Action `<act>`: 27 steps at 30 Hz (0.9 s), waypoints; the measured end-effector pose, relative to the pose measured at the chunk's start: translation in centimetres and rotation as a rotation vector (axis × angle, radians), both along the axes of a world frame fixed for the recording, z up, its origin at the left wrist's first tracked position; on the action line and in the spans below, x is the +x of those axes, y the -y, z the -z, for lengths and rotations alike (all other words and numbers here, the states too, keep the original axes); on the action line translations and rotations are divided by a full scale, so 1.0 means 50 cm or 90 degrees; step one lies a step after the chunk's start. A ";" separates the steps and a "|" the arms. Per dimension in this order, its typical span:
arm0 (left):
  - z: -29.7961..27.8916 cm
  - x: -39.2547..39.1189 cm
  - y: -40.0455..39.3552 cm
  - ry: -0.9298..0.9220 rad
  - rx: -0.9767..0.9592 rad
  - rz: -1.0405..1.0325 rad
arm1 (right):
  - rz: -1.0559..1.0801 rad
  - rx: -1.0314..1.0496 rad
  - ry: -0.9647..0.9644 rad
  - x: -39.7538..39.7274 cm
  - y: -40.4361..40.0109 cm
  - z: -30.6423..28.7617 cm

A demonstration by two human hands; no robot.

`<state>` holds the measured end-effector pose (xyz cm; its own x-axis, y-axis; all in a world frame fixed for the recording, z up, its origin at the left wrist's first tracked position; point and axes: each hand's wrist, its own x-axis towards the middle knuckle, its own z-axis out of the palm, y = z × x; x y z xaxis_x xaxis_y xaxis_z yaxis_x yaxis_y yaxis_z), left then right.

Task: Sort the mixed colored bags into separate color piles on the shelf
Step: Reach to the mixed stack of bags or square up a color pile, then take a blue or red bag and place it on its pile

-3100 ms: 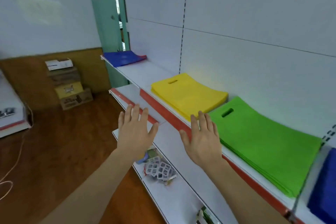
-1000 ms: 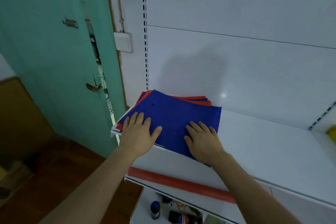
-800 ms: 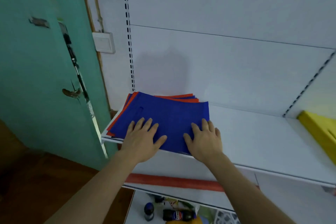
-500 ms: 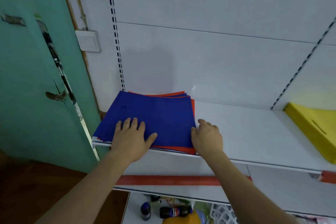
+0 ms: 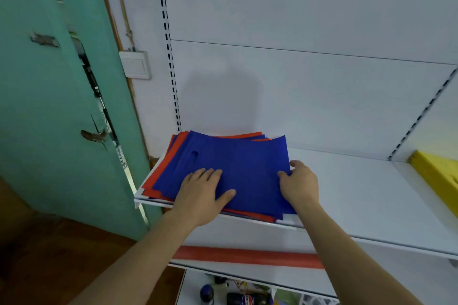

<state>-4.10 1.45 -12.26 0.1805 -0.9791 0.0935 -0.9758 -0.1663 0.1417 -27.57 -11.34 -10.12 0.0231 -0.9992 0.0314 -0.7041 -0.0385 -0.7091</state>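
While the mixed pile of bags (image 5: 223, 168) lies at the left end of the white shelf (image 5: 359, 193), its long axis runs along the shelf's length, and the handle slot of the top blue bag (image 5: 238, 166) sits toward the left end. Red bags (image 5: 158, 178) show as fringes at the pile's left edge, its front edge and its back edge; how many bags the pile holds cannot be told. The pile's front left corner reaches the shelf's front edge.

The left hand (image 5: 200, 195) lies flat on the top blue bag near the front edge, fingers straight, thumb spread. The right hand (image 5: 300, 186) is at the pile's right edge, its grip closed on the top blue bag, thumb on top and fingers curled at the edge; the bag's far right corner curls upward.

One yellow stack (image 5: 436, 178) sits at the right end of the shelf, well apart from the pile, with bare shelf between them. A teal door (image 5: 54, 106) stands just left of the shelf, and one wall switch (image 5: 135, 64) is beside it. A lower shelf (image 5: 247, 277) with a red front strip carries dark bottles (image 5: 238, 297).
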 end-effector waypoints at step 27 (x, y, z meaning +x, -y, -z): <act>0.000 0.087 -0.003 0.050 -0.026 -0.050 | 0.166 -0.147 -0.019 -0.036 -0.033 -0.017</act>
